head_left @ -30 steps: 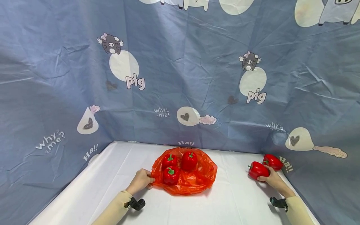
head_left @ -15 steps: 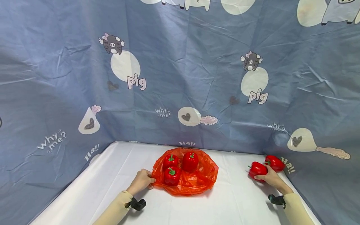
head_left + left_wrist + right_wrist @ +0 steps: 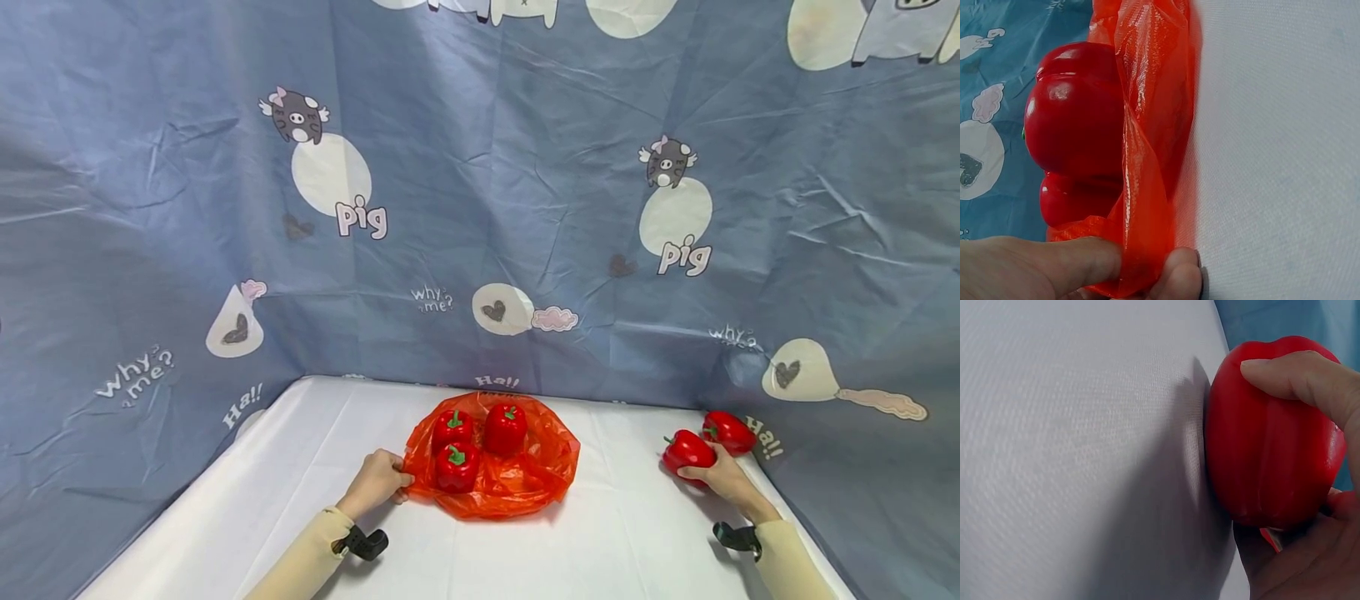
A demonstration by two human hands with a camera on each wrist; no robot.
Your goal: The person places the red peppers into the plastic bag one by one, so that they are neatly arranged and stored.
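Note:
In the head view, my left hand (image 3: 375,482) pinches the left rim of an orange-red plastic bag (image 3: 521,492). Thumb and fingers have the thin film between them in the left wrist view. Three red bell peppers with green stems sit in the spread-open bag: a front one (image 3: 457,468), a back left one (image 3: 452,429) and a back right one (image 3: 505,430). Far to the right, my right hand (image 3: 726,482) grips another red bell pepper (image 3: 1266,450), thumb on one side and fingers on the other. It lies on its side, its stem pointing left in the head view.
One more red bell pepper (image 3: 729,433) lies just behind my right hand, by the table's right edge. White cloth (image 3: 615,517) covers the table between bag and right hand. A blue printed curtain (image 3: 480,208) hangs along the back and both sides.
My right hand's thumb and fingers have slid slightly left, farther over the pepper. The pepper itself has barely shifted. My left hand and the bag look the same.

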